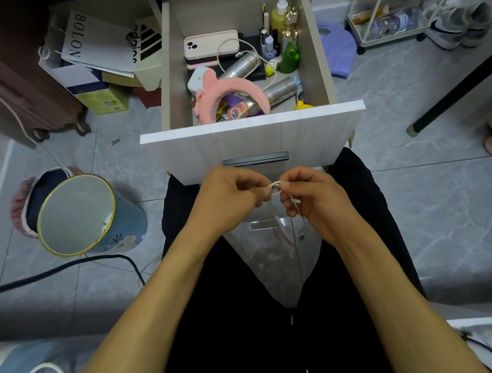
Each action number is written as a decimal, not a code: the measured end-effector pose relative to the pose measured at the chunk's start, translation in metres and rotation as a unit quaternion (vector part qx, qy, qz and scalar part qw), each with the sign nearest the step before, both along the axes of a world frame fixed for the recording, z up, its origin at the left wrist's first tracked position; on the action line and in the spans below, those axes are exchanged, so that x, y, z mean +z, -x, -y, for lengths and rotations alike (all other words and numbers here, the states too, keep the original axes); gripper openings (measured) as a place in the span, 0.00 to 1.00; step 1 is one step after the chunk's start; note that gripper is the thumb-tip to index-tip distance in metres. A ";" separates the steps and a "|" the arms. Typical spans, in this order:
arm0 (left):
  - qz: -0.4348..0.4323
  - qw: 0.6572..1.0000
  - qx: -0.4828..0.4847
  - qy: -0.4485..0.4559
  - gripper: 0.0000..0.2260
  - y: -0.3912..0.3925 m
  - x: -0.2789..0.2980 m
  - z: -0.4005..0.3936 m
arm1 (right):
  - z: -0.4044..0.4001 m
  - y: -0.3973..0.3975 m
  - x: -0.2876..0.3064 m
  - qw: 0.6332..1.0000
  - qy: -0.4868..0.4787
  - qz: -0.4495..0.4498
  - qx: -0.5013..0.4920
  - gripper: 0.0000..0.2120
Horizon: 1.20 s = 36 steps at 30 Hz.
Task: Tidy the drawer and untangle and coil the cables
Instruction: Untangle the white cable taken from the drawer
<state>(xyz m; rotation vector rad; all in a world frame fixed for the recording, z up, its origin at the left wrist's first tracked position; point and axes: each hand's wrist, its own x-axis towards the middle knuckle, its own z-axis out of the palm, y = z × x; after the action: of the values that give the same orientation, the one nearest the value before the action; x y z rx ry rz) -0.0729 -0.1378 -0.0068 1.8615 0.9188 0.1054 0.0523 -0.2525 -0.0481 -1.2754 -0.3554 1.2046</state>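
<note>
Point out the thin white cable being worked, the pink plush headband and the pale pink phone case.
Thin white cable (275,187), head view, on the loop pinched between both hands.
Pink plush headband (248,86), head view, on its curved band.
Pale pink phone case (213,44), head view, on its flat back.

The grey tiled floor (448,199) (marbled) carries a tilted bin (84,215), sneakers (459,23) and boxes (99,93).
</note>
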 end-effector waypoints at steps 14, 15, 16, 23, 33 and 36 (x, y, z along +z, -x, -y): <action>0.138 0.951 0.073 0.266 0.11 0.005 -0.019 0.009 | -0.001 0.007 0.000 0.998 -0.029 -0.024 0.042 0.04; 0.162 0.941 0.092 0.283 0.10 0.004 -0.018 0.007 | -0.002 0.007 0.001 0.998 -0.035 -0.035 0.040 0.04; 0.189 0.922 0.127 0.313 0.09 0.003 -0.019 0.005 | -0.002 0.006 0.002 0.998 -0.037 -0.038 0.036 0.04; 0.286 0.759 0.228 0.538 0.09 0.010 -0.032 0.020 | -0.002 0.008 0.000 0.997 -0.022 0.046 0.052 0.05; 0.292 0.782 0.240 0.496 0.08 0.008 -0.041 0.014 | -0.001 -0.002 -0.001 0.993 0.005 0.109 0.044 0.04; 0.111 0.941 0.093 0.306 0.02 0.014 -0.035 0.006 | 0.009 -0.007 -0.005 0.990 0.023 0.129 0.045 0.04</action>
<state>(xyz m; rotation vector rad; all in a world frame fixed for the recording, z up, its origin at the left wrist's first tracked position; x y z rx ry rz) -0.0873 -0.1436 -0.0417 1.1599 0.8465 0.1246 0.0590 -0.2613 -0.0529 -1.4727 -0.5806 1.1298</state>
